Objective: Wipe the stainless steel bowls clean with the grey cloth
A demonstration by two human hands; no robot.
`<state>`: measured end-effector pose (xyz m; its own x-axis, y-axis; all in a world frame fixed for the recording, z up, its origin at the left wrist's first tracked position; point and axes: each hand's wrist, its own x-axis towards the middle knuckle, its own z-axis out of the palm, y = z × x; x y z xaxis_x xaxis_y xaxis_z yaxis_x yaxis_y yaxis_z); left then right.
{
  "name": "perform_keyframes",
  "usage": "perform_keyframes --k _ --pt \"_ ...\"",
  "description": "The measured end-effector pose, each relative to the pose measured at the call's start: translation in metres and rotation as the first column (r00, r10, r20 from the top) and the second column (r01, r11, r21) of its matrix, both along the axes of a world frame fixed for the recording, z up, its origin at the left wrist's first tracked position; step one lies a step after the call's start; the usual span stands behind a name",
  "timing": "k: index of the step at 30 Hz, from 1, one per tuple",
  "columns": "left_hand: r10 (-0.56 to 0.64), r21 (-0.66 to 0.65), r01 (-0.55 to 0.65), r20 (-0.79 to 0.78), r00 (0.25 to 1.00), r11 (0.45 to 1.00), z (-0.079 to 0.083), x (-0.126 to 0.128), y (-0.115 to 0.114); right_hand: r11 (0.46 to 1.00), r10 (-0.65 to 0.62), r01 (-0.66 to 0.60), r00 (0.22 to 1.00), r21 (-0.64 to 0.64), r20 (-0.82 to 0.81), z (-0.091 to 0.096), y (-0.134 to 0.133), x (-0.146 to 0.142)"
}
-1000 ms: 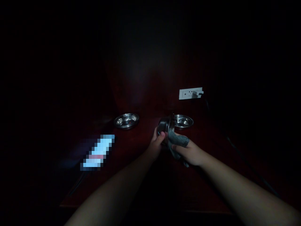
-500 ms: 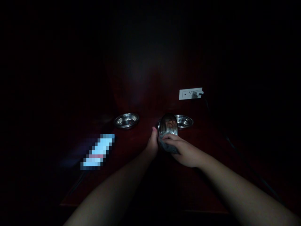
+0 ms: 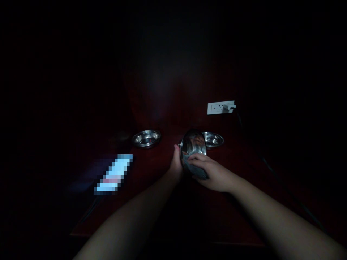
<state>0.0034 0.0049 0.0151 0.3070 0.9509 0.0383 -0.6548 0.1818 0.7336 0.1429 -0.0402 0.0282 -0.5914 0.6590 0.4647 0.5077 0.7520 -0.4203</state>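
A shiny metal lid [image 3: 195, 142] is tilted on its side above the table, its hollow face turned to the right. What looks like a small knob shows at its left edge. My left hand [image 3: 176, 164] grips the lid from the left, thumb up against the outer side; its other fingers are hidden behind. With my right hand [image 3: 213, 172] I press a dark grey cloth [image 3: 199, 171] against the inside of the lid, fingers bent over the cloth. Behind the lid, partly covered, sits one round metal dish [image 3: 214, 139]. A second metal dish [image 3: 146, 138] stands to the left.
The dark red table [image 3: 151, 162] is dimly lit. A lit rectangular screen [image 3: 114, 173], pixelated, lies to the left, with a dark cord near it. On the back wall is a white socket panel [image 3: 215, 108] with a plug in it. A cable [image 3: 287, 189] runs along the right.
The lid has turned slightly, showing more of its inside and of the knob. My right hand and the cloth have shifted slightly on it. The view has moved a little.
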Motion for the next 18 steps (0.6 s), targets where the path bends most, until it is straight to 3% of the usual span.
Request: perform_keyframes --k 4,9,18 --pt "0.006 -0.014 -0.006 0.005 1.0 1.0 -0.003 0.0 0.002 1.0 0.001 -0.001 1.0 0.014 -0.005 -0.002 0.002 0.0" --pt "0.097 -0.049 -0.098 -0.023 0.995 0.994 -0.008 0.0 0.007 0.999 -0.011 0.011 1.0 0.044 -0.006 -0.002 0.002 0.0" --pt "0.031 -0.015 -0.031 0.012 0.999 0.999 -0.013 0.001 0.009 0.996 0.004 -0.001 0.999 0.084 -0.033 -0.005 0.005 0.002"
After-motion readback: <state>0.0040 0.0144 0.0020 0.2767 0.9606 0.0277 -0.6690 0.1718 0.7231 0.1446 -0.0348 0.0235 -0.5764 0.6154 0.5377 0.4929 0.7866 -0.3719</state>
